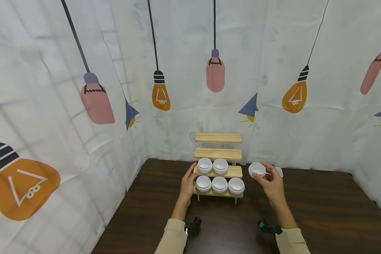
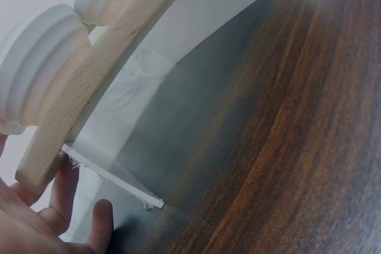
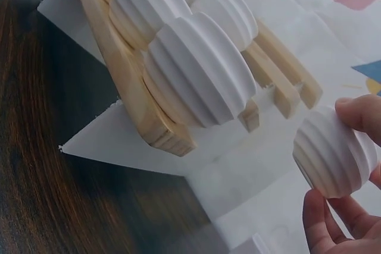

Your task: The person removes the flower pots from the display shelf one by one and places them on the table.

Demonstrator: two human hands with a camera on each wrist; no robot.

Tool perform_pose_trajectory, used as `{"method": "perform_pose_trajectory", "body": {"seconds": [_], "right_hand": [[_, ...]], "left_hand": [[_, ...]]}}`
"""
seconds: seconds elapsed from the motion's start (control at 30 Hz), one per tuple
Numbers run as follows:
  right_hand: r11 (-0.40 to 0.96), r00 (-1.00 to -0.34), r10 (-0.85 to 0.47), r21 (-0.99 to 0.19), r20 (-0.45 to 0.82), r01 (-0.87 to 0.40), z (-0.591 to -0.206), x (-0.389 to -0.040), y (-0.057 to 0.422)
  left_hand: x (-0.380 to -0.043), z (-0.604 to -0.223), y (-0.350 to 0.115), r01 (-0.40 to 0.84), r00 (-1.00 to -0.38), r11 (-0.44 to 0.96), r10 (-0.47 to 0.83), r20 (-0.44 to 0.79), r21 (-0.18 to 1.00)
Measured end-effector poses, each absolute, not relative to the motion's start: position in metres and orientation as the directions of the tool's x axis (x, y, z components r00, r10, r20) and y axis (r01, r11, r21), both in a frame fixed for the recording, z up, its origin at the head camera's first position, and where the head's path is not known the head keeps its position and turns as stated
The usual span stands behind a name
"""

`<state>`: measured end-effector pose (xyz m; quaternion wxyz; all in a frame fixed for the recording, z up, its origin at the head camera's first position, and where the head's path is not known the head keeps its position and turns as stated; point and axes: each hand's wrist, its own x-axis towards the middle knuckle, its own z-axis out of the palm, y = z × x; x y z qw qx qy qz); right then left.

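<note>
A tiered rack (image 1: 230, 171) of light wood slats on pale side supports stands at the back of the table. Its lowest tier holds three small white ribbed bowls (image 1: 219, 185); the tier above carries two more (image 1: 204, 165), at left and centre. My left hand (image 1: 187, 185) holds the rack's left end, its fingers bent around the slat end (image 2: 37, 162) in the left wrist view. To the right of the rack, my right hand (image 1: 274, 185) pinches another white ribbed bowl (image 3: 333, 153) between thumb and fingers, apart from the rack.
The dark wood table (image 1: 330, 208) extends to both sides. Behind my right hand lies a white object (image 1: 279, 171), mostly hidden. Two upper slats (image 1: 218, 137) of the rack bear no bowls. A white printed cloth (image 1: 184, 123) hangs behind the table.
</note>
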<state>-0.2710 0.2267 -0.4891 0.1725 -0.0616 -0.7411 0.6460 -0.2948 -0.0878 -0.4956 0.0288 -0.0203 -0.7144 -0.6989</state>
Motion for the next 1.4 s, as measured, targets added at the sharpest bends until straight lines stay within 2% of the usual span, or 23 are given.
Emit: {"method": "perform_pose_trajectory", "body": {"seconds": [0.37, 0.9, 1.4], "right_hand": [[0.189, -0.913, 0.368, -0.976, 0.174, -0.110, -0.489, -0.271, 0.232], [0.256, -0.903, 0.372, -0.959, 0.214, -0.122, -0.494, -0.270, 0.238], [0.238, -0.919, 0.353, -0.967, 0.173, -0.091, -0.497, -0.272, 0.243]], "left_hand": [[-0.291, -0.494, -0.088, 0.071, -0.997, 0.017, -0.010, 0.071, 0.997], [-0.293, -0.498, -0.089, 0.085, -0.996, 0.005, -0.010, 0.085, 0.996], [-0.294, -0.498, -0.089, 0.084, -0.996, 0.020, -0.003, 0.084, 0.996]]}}
